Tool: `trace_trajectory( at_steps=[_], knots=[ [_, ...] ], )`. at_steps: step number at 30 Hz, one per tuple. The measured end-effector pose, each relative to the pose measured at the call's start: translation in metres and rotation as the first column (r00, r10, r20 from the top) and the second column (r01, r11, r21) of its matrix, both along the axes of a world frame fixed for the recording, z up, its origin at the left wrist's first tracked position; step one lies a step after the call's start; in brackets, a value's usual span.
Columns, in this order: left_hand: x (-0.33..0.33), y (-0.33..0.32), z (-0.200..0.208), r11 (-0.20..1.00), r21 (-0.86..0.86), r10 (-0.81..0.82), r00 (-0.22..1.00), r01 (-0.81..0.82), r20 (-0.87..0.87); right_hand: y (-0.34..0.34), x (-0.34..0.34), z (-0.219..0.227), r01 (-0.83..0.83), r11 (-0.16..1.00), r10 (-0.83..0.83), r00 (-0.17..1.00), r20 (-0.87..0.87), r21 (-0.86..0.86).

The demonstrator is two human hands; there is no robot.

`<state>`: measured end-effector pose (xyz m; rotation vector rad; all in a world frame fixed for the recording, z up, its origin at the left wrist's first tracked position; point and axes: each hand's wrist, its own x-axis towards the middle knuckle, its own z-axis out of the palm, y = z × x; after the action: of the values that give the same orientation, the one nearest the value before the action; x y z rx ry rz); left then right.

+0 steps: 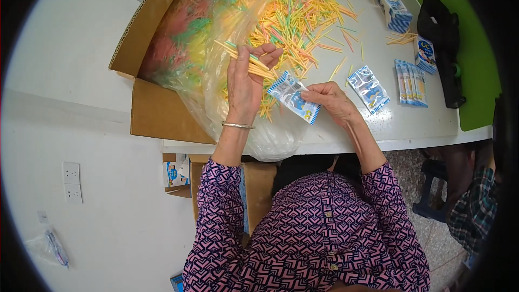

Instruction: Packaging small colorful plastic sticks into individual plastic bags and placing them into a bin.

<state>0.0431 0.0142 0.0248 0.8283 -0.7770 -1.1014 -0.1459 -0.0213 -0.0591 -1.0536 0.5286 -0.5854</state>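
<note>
My left hand (pixel 246 75) is closed around a small bunch of thin coloured candy sticks (pixel 260 69), mostly yellow and orange with a green one. The ends of the sticks point toward the packet in my other hand. Between thumb and fingers, my right hand (pixel 331 101) grips a small blue-and-white packet (pixel 293 97) with striped ends. The packet's striped upper edge lies close to the stick ends; whether they touch, I cannot tell. Behind both hands spreads a big heap of loose candy sticks (pixel 297 21) in yellow, orange, pink and green.
A cardboard box (pixel 162 111) lined with a clear plastic bag (pixel 216 70) spills sticks onto the white table (pixel 335 135). To the right lie another packet (pixel 368 90), a row of filled packets (pixel 411 83), packet stacks (pixel 396 13) and a black object (pixel 437 32). Someone's plaid sleeve (pixel 476 208) shows lower right.
</note>
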Motion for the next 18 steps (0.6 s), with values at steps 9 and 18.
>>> trace_trajectory(
  at_steps=[9, 18],
  knots=[
    [-0.019, 0.011, -0.005, 0.998, 0.049, -0.052, 0.998, 0.050, 0.043, 0.003, -0.003, -0.002, -0.037, 0.999, 0.037, 0.998, 0.045, 0.010],
    [-0.025, 0.024, -0.017, 0.981, 0.159, -0.144, 0.967, 0.111, 0.210, 0.007, 0.001, -0.005, 0.033, 0.999, -0.032, 0.996, 0.079, -0.008]
  ],
)
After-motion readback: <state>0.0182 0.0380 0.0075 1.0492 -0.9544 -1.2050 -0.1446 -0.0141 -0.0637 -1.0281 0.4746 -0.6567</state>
